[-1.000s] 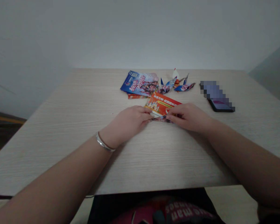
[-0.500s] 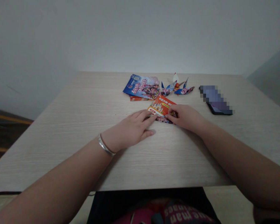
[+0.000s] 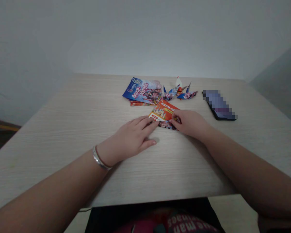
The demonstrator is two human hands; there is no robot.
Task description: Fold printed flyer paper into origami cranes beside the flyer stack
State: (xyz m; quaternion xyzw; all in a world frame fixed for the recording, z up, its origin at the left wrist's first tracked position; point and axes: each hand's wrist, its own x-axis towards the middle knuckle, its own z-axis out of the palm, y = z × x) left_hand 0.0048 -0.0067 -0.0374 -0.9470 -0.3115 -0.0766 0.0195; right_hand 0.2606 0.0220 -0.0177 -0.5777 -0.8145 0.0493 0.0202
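An orange printed leaflet lies on the table, folded so that a strip of its darker picture side shows along the near edge. My left hand, with a silver bangle at the wrist, rests flat; its fingertips press the leaflet's left corner and the thumb is spread away on the tabletop. At the leaflet's right edge, my right hand pinches the paper between thumb and curled fingers. That hand hides the right corner. Just beyond the leaflet are several folded paper cranes in blue, white and orange.
A stack of blue printed leaflets, with orange ones under it, lies behind my left hand. To the right is a black phone with a blurred screen. The pale wooden table meets a white wall at the back.
The view has turned slightly, so things on the table appear a little further left. Both hands stay on the folded leaflet with hardly any visible movement.
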